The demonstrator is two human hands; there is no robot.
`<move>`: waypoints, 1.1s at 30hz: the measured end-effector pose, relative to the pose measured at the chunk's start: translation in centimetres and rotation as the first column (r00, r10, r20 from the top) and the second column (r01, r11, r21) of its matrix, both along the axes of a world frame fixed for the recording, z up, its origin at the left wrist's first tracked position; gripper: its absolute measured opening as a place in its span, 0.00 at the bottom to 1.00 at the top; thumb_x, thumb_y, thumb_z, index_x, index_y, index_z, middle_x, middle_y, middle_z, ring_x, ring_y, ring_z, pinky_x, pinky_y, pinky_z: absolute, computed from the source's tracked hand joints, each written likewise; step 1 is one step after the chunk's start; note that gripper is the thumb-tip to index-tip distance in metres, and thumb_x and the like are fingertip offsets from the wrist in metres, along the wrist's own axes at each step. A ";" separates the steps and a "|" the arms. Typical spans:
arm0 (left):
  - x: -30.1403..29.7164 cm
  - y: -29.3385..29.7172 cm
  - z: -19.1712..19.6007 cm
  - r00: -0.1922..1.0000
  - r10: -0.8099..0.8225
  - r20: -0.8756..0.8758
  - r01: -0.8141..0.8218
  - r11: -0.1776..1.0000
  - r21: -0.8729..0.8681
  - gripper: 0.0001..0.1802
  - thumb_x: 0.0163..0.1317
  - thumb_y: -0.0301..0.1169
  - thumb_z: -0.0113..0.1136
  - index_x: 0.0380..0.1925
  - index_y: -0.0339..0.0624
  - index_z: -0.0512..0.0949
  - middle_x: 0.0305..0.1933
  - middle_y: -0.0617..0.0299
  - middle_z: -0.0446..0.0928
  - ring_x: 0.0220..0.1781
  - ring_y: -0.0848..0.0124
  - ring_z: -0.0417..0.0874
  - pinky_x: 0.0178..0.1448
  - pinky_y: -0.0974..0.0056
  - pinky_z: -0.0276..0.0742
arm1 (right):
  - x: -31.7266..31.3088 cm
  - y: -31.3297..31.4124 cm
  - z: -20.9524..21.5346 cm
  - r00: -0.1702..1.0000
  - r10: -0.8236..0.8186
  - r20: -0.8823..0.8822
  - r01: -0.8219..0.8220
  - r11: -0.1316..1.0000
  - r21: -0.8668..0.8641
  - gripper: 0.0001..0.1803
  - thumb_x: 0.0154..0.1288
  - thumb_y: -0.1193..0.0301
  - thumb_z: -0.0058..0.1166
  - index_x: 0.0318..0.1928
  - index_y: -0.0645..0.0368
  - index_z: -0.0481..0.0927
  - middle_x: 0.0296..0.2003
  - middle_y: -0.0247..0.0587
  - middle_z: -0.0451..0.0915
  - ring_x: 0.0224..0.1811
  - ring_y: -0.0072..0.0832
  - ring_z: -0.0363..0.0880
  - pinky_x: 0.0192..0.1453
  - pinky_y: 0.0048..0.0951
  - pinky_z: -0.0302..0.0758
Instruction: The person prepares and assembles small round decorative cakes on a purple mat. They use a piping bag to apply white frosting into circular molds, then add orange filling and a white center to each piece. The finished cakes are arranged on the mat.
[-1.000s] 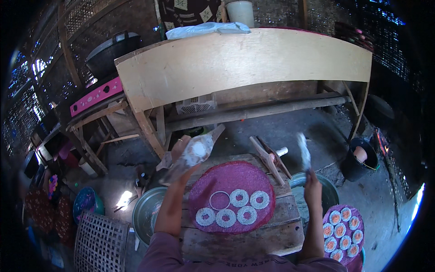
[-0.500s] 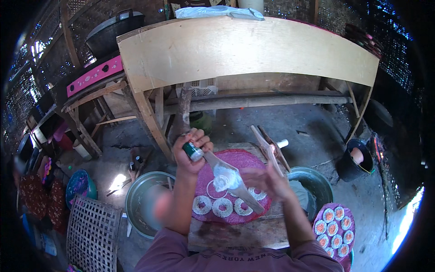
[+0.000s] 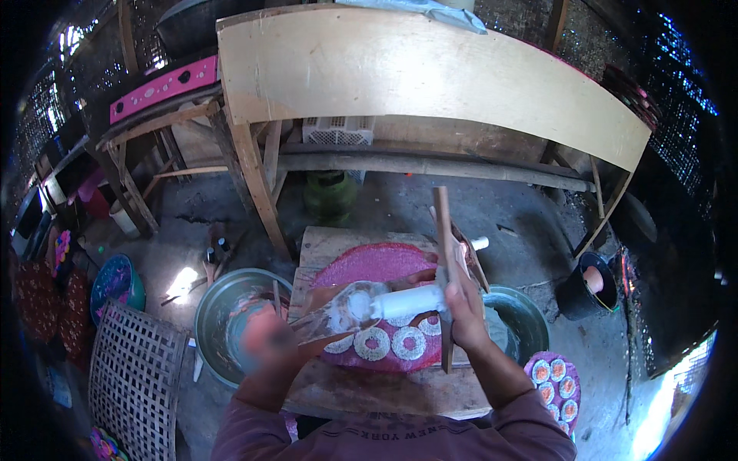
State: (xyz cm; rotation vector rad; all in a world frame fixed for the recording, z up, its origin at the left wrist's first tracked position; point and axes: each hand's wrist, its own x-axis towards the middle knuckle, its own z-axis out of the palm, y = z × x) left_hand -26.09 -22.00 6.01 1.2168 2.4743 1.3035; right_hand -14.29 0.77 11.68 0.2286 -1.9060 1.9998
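"What stands before you?"

"Your low worktop of weathered planks (image 3: 369, 388), bearing a round magenta tray (image 3: 361, 265)."

"Above it?"

"An upright wooden bar (image 3: 443, 219), your right hand (image 3: 466, 316) grasping it, fingers wrapped round; beside it, a pale wooden paddle (image 3: 327, 321). Your left hand (image 3: 321, 296) is blurred behind the paddle; its grip I cannot tell."

"Smallest?"

"A white cylinder (image 3: 407, 302), pointing from bar toward paddle; flat speckled rings (image 3: 372, 355) on the tray."
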 end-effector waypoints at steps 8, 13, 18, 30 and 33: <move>2.6 -1.8 4.5 0.977 -0.197 0.087 0.201 0.978 -0.047 0.25 0.51 0.43 0.69 0.48 0.47 0.78 0.38 0.57 0.82 0.41 0.61 0.84 0.46 0.59 0.76 | 1.1 -1.8 4.3 0.985 0.170 -0.042 -0.066 0.582 0.811 0.47 0.56 0.54 0.65 0.67 0.65 0.54 0.62 0.59 0.64 0.60 0.51 0.70 0.58 0.43 0.73; 3.2 -1.9 3.0 0.859 -0.409 0.308 0.419 0.907 0.034 0.28 0.54 0.41 0.66 0.54 0.43 0.74 0.51 0.52 0.78 0.55 0.58 0.78 0.61 0.58 0.67 | 0.0 -2.0 3.7 0.949 0.310 0.052 -0.247 0.634 0.733 0.50 0.57 0.49 0.62 0.68 0.65 0.52 0.63 0.62 0.62 0.62 0.56 0.67 0.63 0.45 0.68; 3.3 0.4 0.5 0.816 -0.349 0.460 0.461 0.874 -0.154 0.38 0.49 0.41 0.73 0.59 0.42 0.69 0.60 0.54 0.72 0.64 0.61 0.71 0.69 0.56 0.63 | 0.0 -2.8 1.3 0.946 0.310 0.093 -0.277 0.625 0.730 0.50 0.58 0.45 0.57 0.69 0.64 0.52 0.61 0.63 0.63 0.61 0.56 0.68 0.63 0.45 0.66; -4.2 0.5 8.1 0.650 -0.726 0.226 0.220 0.464 0.858 0.52 0.54 0.53 0.66 0.70 0.40 0.50 0.68 0.43 0.60 0.69 0.55 0.64 0.70 0.53 0.63 | -2.6 3.4 0.8 0.327 0.736 0.593 -0.693 0.613 -0.378 0.75 0.36 0.13 0.29 0.62 0.76 0.61 0.35 0.53 0.76 0.31 0.30 0.75 0.32 0.27 0.71; -7.8 3.5 9.2 0.480 -0.842 0.246 -0.049 0.255 0.966 0.49 0.60 0.62 0.52 0.69 0.37 0.53 0.67 0.45 0.63 0.69 0.53 0.64 0.69 0.50 0.63 | -4.6 3.5 1.2 0.272 0.752 0.601 -0.637 0.609 -0.473 0.74 0.40 0.15 0.30 0.63 0.78 0.59 0.37 0.58 0.76 0.30 0.34 0.76 0.33 0.29 0.72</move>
